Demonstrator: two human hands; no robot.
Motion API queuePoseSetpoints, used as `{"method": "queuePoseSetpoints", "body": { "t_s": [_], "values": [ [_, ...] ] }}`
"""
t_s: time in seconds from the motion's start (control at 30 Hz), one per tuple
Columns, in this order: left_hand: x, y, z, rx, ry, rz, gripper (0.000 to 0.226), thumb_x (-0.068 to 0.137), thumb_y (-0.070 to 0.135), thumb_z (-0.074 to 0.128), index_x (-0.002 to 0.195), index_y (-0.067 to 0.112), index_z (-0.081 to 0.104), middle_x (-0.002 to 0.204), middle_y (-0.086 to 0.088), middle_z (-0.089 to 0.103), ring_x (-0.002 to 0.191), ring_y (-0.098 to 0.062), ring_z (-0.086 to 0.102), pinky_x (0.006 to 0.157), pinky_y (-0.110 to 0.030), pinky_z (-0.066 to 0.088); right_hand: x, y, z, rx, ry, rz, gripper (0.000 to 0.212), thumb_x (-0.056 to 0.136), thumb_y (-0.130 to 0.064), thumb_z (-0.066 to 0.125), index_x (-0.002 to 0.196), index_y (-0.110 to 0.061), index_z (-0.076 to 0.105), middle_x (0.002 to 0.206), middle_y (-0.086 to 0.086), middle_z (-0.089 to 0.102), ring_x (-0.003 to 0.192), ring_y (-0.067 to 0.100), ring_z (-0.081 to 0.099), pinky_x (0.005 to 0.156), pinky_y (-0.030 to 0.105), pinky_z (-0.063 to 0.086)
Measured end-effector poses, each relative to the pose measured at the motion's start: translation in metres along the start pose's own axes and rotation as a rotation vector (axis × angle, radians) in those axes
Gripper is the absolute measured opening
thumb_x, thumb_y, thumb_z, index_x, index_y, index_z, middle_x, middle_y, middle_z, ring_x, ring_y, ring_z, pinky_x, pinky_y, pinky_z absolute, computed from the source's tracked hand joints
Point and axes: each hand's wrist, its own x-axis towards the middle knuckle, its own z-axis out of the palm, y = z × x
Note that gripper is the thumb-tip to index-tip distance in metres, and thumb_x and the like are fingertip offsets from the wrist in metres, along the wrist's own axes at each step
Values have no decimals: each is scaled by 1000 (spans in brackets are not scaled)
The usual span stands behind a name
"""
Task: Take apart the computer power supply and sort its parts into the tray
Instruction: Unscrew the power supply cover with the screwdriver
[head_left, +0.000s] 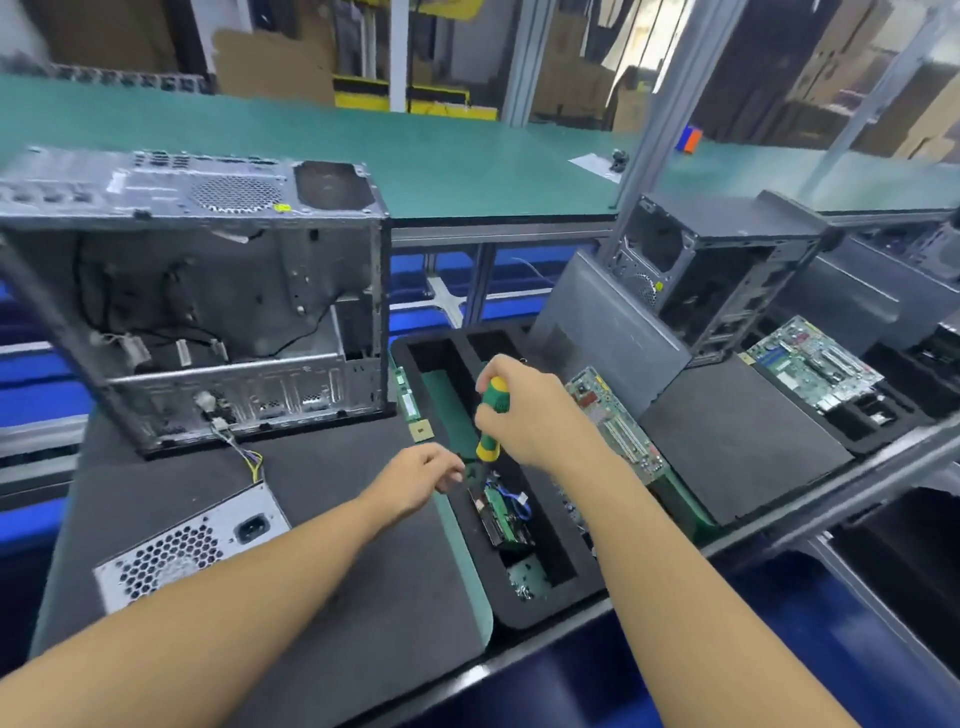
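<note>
**Hands at the tray, power supply apart at 8 o'clock**

The power supply lay on the mat at 8 o'clock from the left hand, well apart from both hands. Neither hand touched it. It was a grey metal box, its near face punched with a honeycomb grille beside a black socket. Thin yellow and dark wires ran from its far end toward the case at 11 o'clock.

The right hand was wrapped round a screwdriver, held nearly upright, tip down over the tray. Its handle was green with yellow bands. The left hand sat at 7 o'clock of the tip, fingers curled at the tray's left rim; whether they pinched anything could not be told. The 2 hands were close together but not touching.

The tray was black foam cut into long slots with rounded corners and green floors. At 6 o'clock of the hands a small green board with a blue wire lay in 1 slot, and loose screws glinted in the nearest pocket. A motherboard lay tilted at 3 o'clock of the right hand. The case was bare grey steel, open-sided and perforated; the mat was dark and matte.
</note>
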Motion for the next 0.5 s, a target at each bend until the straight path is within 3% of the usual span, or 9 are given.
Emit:
{"method": "queuePoseSetpoints", "body": {
  "t_s": [0.1, 0.23, 0.3, 0.37, 0.43, 0.5],
  "values": [
    [-14, -7, -34, -84, 110, 33, 20, 100, 10, 49, 96, 13, 69, 85, 4, 72, 70, -5, 60, 54, -16, 42, 17, -36, 16, 6, -50, -107, 9, 95, -24, 54, 102, -25, 49, 77, -3, 54, 53, 13, 47, 45, 27, 34],
    [-38, -20, -81, -115, 181, 76, 18, 98, -2, 48, 104, 10, 59, 86, -1, 66, 66, 0, 57, 52, -15, 41, 31, -85, 42, 18, -111, -251, 11, 99, -27, 52, 107, -22, 46, 72, -3, 52, 54, 15, 45, 48, 29, 34],
    [-55, -31, -105, 26, 223, 103, 19, 98, 2, 50, 111, 13, 58, 100, -6, 66, 83, -7, 61, 75, -29, 51, 33, -110, 56, 38, -144, -322, 13, 99, -27, 51, 109, -20, 46, 71, -2, 51, 57, 17, 47, 52, 31, 37],
    [-74, -41, -129, 331, 244, 115, 23, 97, 18, 55, 119, 24, 57, 115, 4, 62, 110, -17, 58, 97, -37, 41, 34, -132, 70, 56, -179, -387, 15, 100, -27, 52, 110, -19, 44, 72, -1, 52, 60, 18, 47, 56, 33, 39],
    [-95, -50, -150, 680, 181, 91, 54, 88, 46, 62, 137, 37, 44, 138, 12, 47, 133, -17, 42, 109, -40, 28, 33, -151, 82, 71, -213, -447, 16, 101, -28, 52, 109, -18, 44, 71, 1, 54, 59, 16, 47, 57, 35, 38],
    [-112, -62, -171, 918, 17, -30, 107, 69, 74, 65, 155, 43, 10, 163, 11, 12, 149, -16, 13, 117, -51, 15, 33, -165, 95, 69, -233, -518, 16, 100, -29, 53, 108, -18, 44, 67, -1, 51, 58, 14, 46, 54, 32, 35]
  ]
}}
